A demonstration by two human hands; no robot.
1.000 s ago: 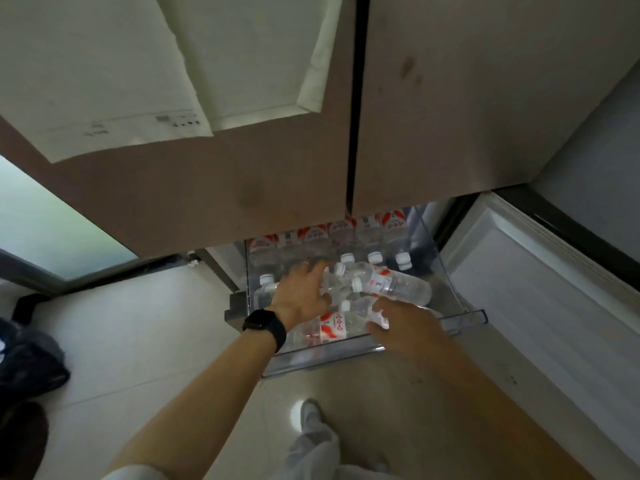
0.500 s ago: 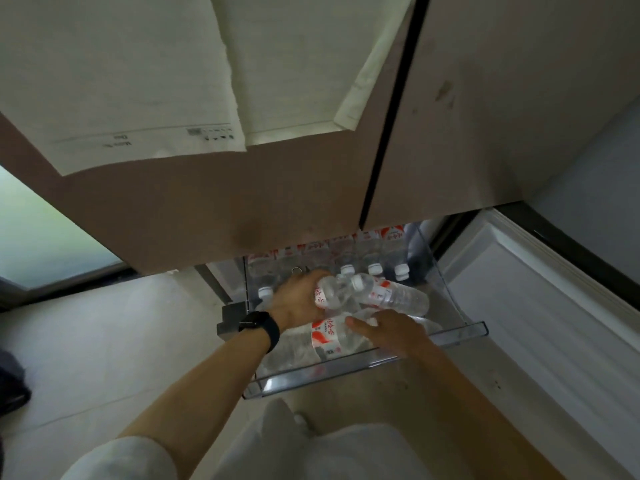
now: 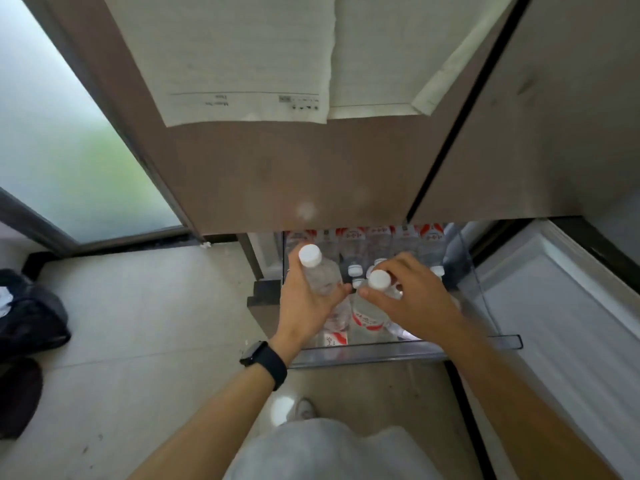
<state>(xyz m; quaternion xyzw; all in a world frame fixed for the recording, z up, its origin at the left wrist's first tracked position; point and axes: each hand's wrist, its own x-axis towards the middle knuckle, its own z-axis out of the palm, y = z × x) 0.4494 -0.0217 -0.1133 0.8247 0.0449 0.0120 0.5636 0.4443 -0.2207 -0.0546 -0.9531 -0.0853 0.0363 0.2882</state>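
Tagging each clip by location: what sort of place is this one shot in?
Probably a kitchen or pantry corner, at an open refrigerator. A clear pull-out drawer holds water bottles below tall brown fridge doors with paper sheets stuck on; a frosted glass door stands alongside.

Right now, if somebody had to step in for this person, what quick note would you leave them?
Left hand grips a water bottle, cap up.
Right hand grips a second bottle near its neck, cap up.
Both are over the open clear drawer below the fridge doors. A row of bottles stands at its back, and lying bottles are at the front.
Done: two bottles in hand, upright.
Left: probably stand them by the back row, then sort the lying ones.
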